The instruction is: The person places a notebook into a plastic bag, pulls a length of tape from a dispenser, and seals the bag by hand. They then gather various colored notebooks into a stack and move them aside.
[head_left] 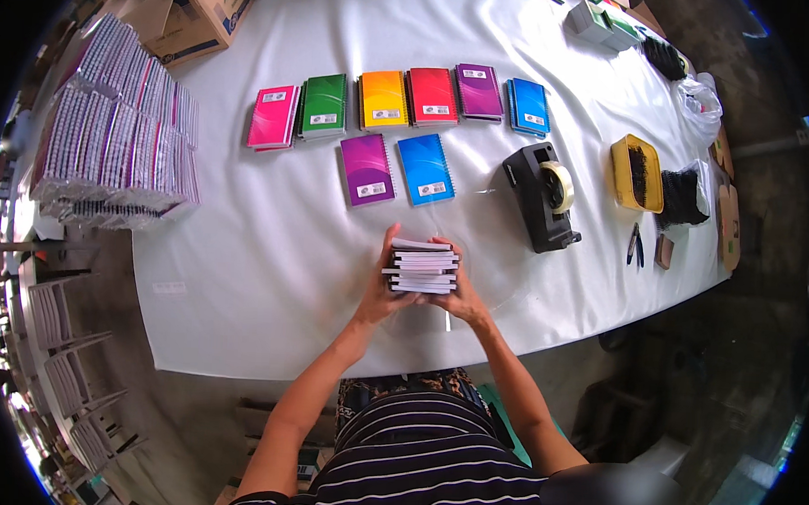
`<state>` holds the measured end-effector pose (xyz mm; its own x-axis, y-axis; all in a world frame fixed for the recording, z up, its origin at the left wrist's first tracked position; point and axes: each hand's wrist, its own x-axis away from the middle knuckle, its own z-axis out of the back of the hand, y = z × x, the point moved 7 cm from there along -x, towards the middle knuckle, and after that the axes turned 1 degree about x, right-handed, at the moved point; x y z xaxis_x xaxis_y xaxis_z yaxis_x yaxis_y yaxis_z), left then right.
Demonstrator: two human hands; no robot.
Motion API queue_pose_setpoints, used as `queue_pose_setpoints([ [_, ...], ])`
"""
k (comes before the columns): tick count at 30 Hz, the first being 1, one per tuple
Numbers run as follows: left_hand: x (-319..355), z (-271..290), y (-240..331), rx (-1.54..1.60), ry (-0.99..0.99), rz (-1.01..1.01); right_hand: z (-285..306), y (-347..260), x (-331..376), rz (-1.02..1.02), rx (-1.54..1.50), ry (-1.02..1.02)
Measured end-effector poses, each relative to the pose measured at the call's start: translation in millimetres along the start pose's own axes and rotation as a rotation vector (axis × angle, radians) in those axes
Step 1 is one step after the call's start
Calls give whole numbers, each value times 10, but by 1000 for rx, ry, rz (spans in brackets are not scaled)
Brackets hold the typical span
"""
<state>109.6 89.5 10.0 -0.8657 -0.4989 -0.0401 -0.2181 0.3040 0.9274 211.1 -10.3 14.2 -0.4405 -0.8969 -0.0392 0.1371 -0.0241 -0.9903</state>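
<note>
Between my two hands I grip a stack of small notebooks (424,268), its page edges facing up toward me, a few of them sticking out unevenly. My left hand (383,283) presses the left side and my right hand (461,291) the right, with fingers partly hidden behind the stack. Just beyond it lie a purple spiral notebook (367,170) and a blue spiral notebook (426,169). Farther back is a row of notebook piles: pink (272,117), green (323,105), yellow (384,99), red (433,96), purple (479,91) and blue (528,106).
A black tape dispenser (538,197) stands right of the notebooks. Beyond it are a yellow tub (636,174) of dark wire pieces, pliers (636,245) and black bundles (684,198). Plastic-wrapped notebook stacks (120,141) fill the left side, near a cardboard box (185,17).
</note>
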Motion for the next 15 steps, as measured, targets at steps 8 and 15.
queue_pose_setpoints([
  [8,110,-81,-10,-136,-94,-65,337,-218,81,61,275,-98],
  [15,189,-375,57,-217,105,13,364,-7,91,51,236,-147],
])
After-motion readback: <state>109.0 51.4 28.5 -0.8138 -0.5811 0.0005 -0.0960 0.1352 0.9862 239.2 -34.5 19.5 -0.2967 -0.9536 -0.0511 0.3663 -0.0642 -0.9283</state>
